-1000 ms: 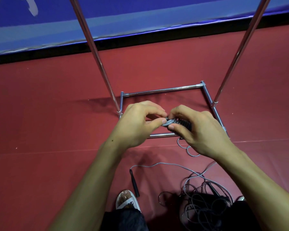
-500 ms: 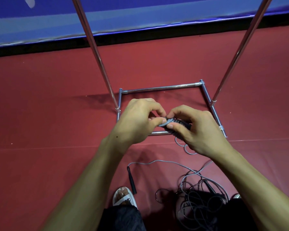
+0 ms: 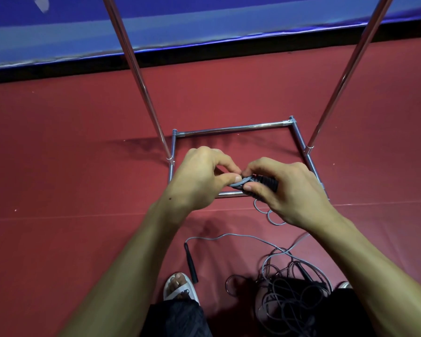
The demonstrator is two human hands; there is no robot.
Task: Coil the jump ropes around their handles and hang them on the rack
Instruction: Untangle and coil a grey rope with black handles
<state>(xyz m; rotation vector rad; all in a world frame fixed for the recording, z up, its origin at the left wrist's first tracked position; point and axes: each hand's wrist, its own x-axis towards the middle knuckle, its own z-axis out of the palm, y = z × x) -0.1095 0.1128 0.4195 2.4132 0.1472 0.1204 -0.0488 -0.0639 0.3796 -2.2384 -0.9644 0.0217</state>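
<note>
Two hands meet mid-frame in the head view, right above the near rail of the chrome tube rack (image 3: 229, 129). The left hand (image 3: 199, 181) pinches a loop of grey cord (image 3: 238, 184) between thumb and forefinger. The right hand (image 3: 292, 193) is wrapped round the black ribbed handles (image 3: 267, 184), thumb pressing on their near side. So the jump rope being coiled sits in both hands over the rack's base, with a couple of slack grey loops (image 3: 272, 215) dangling under the right hand.

Edges next. The rack's base is a rectangle of tubes lying flat on the floor, and two slanting chrome uprights (image 3: 136, 76) rise from its left and right side rails and run out past the top of the frame. Bare floor shows between those uprights, and the hands work at the near side of that gap.

Down by the feet, a loose grey rope with a slim black handle (image 3: 191, 263) lies just beside a white sandal (image 3: 180, 288). A tangled pile of grey ropes (image 3: 292, 288) sits to its right, below the right forearm.

The floor is dark red matting (image 3: 58, 166), with one seam running across beneath the forearms. At its far edge comes a black strip, then a blue padded wall (image 3: 204, 25).
</note>
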